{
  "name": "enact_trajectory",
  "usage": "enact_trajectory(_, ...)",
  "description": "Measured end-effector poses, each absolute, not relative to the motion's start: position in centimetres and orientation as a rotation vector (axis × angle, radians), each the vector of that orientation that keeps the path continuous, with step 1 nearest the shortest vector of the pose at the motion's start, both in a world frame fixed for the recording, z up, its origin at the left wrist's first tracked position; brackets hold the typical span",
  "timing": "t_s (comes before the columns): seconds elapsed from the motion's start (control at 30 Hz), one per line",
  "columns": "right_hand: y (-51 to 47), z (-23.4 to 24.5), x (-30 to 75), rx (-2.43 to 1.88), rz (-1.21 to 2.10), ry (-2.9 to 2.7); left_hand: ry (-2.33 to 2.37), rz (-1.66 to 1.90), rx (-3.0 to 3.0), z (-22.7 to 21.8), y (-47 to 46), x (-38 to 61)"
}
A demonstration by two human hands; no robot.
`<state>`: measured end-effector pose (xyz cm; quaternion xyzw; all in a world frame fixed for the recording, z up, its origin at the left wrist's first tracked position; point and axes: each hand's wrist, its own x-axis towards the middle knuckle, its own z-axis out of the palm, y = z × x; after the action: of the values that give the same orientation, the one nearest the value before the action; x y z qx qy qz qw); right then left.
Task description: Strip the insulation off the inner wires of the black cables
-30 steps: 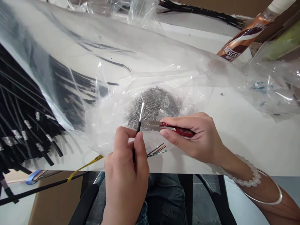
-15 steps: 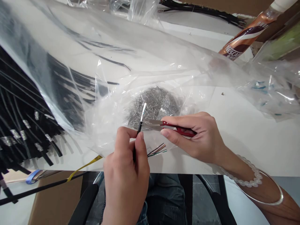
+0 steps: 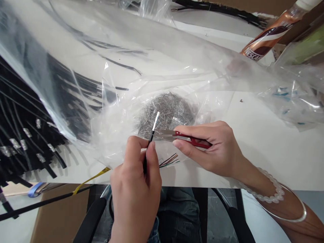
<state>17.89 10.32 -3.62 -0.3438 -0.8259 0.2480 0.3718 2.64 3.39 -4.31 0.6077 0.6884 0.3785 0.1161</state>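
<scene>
Left hand (image 3: 138, 177) pinched silvery-tipped black cable (image 3: 151, 136); right hand (image 3: 217, 146) gripped red-handled snips (image 3: 178, 133), blades (image 3: 165, 132) just beside cable, near wire tangle (image 3: 168, 106).

1. Hands: left hand (image 3: 138, 179), bare; right hand (image 3: 215, 146), bare.
2. Right wrist (image 3: 248, 170): one bracelet (image 3: 274, 195); round, translucent white beads; single row; beads of similar size.
3. Right forearm (image 3: 312, 219): one bangle (image 3: 301, 217); silver-coloured, thin, smooth and shiny; worn farther up the arm than the bracelet.
4. Legs: blue denim jeans (image 3: 181, 206); fabric creased; lighter and darker patches visible.
</scene>
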Motion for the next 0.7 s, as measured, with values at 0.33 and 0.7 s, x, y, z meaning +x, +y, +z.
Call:
enact_trajectory(0.33,10.4,-3.3,18.3,-0.903,0.523,-2.137,2.000,1.103,1.734,-4.1,3.7,2.8)
enact_trajectory(0.7,11.5,-2.5,19.9,-0.837,0.188,-2.390,2.087,1.058,1.904,-4.6,3.4,2.2)
